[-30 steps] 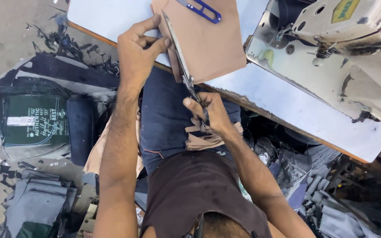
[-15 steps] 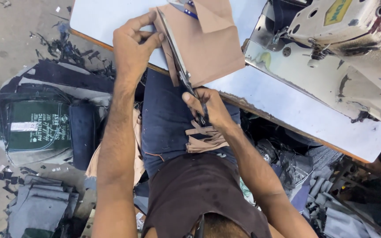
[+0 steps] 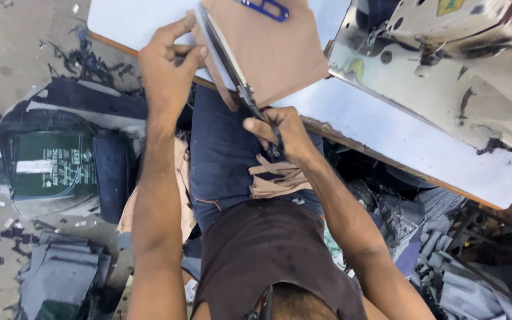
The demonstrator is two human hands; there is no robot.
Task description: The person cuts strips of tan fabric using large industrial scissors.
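Left hand [image 3: 167,71]: fingers pinched shut on edge of tan fabric piece [image 3: 268,50] at tabletop [image 3: 386,130] edge. Right hand [image 3: 282,133]: fingers curled tight round scissors [image 3: 232,71] handles, blades slightly parted, biting into fabric's left edge.

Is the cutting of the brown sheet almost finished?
Partly. Done: brown strips already lie cut on the lap. In hand: the right hand works the scissors along the brown sheet's left edge while the left hand pinches that edge. Left: most of the sheet is uncut.
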